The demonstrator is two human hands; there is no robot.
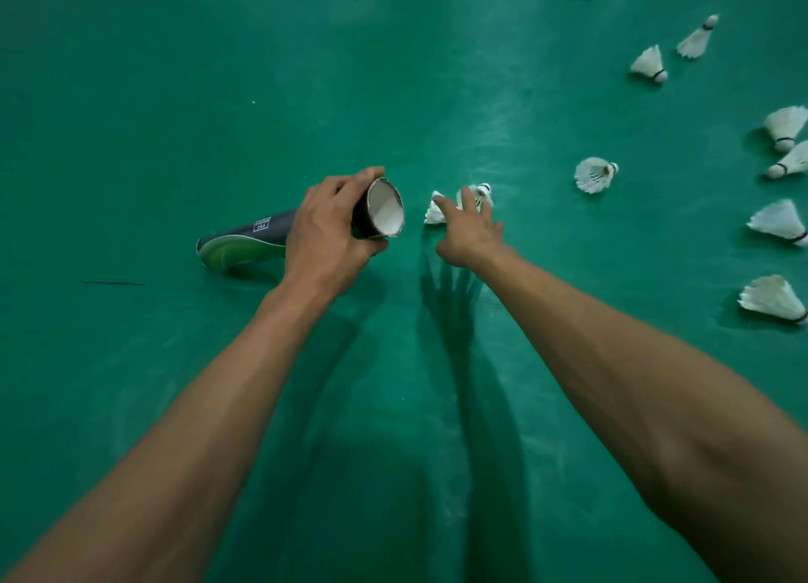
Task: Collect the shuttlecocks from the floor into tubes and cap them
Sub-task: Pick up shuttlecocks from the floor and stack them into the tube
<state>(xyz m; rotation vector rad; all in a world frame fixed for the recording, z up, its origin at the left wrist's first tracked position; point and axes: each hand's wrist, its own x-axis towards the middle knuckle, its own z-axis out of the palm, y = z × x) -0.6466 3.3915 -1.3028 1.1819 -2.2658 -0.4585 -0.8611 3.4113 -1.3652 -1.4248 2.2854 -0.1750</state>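
Left hand (325,237) grips tube (245,238); right hand (471,232) perhaps touching shuttlecock (433,214); others (593,175) rightward.

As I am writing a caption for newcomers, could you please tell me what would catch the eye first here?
At centre, the left hand grips a dark tube near its open mouth, held over the green floor. Just beside it, the right hand reaches with spread fingers onto a white shuttlecock. More shuttlecocks lie scattered along the right edge.
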